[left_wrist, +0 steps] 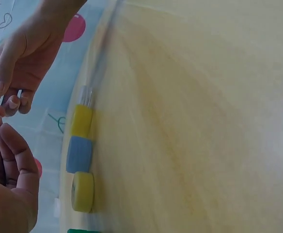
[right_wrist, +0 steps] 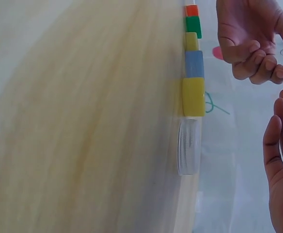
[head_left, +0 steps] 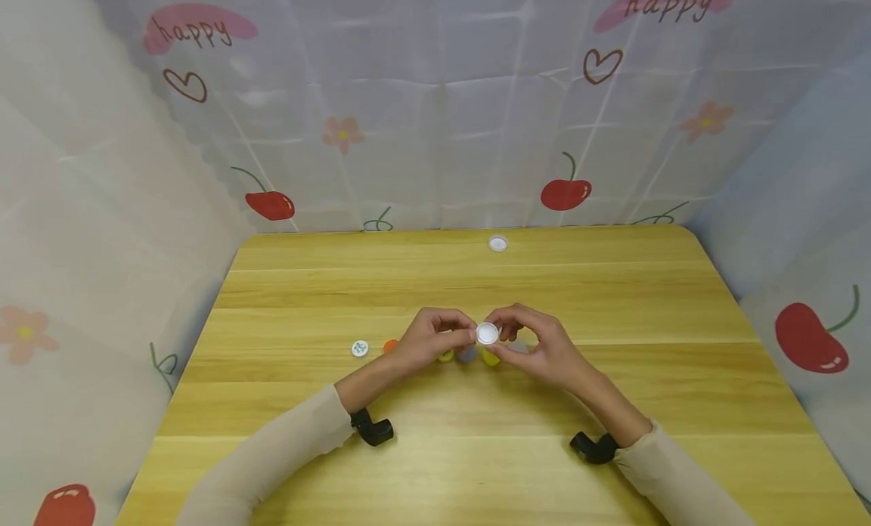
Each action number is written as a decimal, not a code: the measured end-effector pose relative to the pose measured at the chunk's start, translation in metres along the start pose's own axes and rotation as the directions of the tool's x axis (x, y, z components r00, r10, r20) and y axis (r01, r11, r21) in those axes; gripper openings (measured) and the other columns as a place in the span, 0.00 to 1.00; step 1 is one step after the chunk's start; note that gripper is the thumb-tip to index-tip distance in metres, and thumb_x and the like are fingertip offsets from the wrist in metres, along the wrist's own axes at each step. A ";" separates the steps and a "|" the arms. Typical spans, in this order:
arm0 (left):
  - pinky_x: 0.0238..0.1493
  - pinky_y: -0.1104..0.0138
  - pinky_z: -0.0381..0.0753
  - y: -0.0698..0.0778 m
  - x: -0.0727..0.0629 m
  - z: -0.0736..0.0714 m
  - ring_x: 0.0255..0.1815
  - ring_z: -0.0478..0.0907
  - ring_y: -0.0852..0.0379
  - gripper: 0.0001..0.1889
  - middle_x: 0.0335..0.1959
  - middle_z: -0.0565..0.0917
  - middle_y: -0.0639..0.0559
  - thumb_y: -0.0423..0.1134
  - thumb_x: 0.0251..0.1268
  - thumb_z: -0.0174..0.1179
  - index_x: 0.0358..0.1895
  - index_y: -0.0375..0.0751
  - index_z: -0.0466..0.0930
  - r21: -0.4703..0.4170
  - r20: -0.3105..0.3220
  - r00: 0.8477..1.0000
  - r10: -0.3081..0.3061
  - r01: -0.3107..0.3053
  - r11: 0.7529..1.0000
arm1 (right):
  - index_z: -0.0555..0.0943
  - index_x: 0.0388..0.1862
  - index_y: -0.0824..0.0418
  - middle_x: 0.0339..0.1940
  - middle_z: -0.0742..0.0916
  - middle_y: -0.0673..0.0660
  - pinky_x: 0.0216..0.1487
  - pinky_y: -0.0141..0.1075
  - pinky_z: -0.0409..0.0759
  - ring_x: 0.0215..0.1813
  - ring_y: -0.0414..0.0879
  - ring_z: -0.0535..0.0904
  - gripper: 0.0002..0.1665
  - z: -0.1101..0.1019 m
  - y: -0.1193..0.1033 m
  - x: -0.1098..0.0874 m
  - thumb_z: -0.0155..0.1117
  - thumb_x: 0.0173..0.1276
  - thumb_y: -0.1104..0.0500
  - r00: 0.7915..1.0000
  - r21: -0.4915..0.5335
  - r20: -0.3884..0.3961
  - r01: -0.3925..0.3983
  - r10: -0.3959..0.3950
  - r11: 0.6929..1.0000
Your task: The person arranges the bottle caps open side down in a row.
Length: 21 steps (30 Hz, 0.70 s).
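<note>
Above the tabletop, between both hands, is a small white round cap (head_left: 487, 333) with a raised rim, its face turned up to the head view. My left hand (head_left: 435, 341) pinches its left edge between thumb and fingers. On the opposite edge my right hand (head_left: 544, 348) pinches it the same way. Both wrist views catch the hands at the frame's side, and the cap is mostly cut off there. Beneath the hands runs a row of small round pieces: a yellow one (right_wrist: 194, 97), a blue one (right_wrist: 195, 64), another yellow one (left_wrist: 83, 191) and a clear ribbed one (right_wrist: 189, 147).
The row continues left with a green piece (right_wrist: 193, 27), an orange piece (head_left: 390, 346) and a white disc with green marks (head_left: 359, 348). Near the back edge of the wooden table (head_left: 476, 465) lies another white round piece (head_left: 498, 243). Printed curtains (head_left: 435, 156) stand behind and beside the table.
</note>
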<state>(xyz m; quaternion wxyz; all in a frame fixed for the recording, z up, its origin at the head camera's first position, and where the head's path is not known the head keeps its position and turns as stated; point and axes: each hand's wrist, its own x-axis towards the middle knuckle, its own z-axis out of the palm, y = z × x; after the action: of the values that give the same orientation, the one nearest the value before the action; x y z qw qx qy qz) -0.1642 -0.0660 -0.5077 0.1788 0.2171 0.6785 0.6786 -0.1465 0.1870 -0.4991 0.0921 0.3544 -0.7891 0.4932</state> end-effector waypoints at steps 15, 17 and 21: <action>0.46 0.68 0.85 0.021 -0.006 -0.016 0.42 0.80 0.61 0.04 0.40 0.86 0.58 0.38 0.68 0.71 0.43 0.48 0.88 0.767 0.205 0.840 0.502 -0.457 0.450 | 0.84 0.57 0.65 0.40 0.85 0.69 0.35 0.43 0.82 0.35 0.59 0.77 0.15 -0.008 0.004 0.005 0.53 0.88 0.59 0.895 0.278 0.293 -0.417 0.337 0.865; 0.47 0.70 0.84 0.023 -0.006 -0.014 0.43 0.81 0.60 0.05 0.40 0.87 0.57 0.38 0.67 0.71 0.44 0.46 0.88 0.790 0.280 0.774 0.567 -0.522 0.321 | 0.83 0.56 0.69 0.39 0.85 0.67 0.35 0.44 0.82 0.34 0.60 0.76 0.16 -0.009 0.005 0.005 0.52 0.88 0.60 0.893 0.335 0.328 -0.416 0.309 0.845; 0.47 0.70 0.85 0.027 -0.007 -0.010 0.43 0.82 0.58 0.07 0.40 0.87 0.56 0.39 0.66 0.70 0.45 0.44 0.89 0.798 0.366 0.685 0.629 -0.579 0.166 | 0.82 0.54 0.75 0.35 0.86 0.57 0.36 0.43 0.82 0.34 0.61 0.75 0.19 -0.009 0.003 0.007 0.52 0.87 0.59 0.882 0.377 0.365 -0.432 0.297 0.819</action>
<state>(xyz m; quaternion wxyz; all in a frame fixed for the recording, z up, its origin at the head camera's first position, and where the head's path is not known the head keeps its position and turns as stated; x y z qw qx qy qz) -0.1620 -0.0787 -0.4805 -0.2596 0.5089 0.7824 0.2480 -0.1554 0.1921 -0.4936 -0.2056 0.2749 -0.7122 0.6123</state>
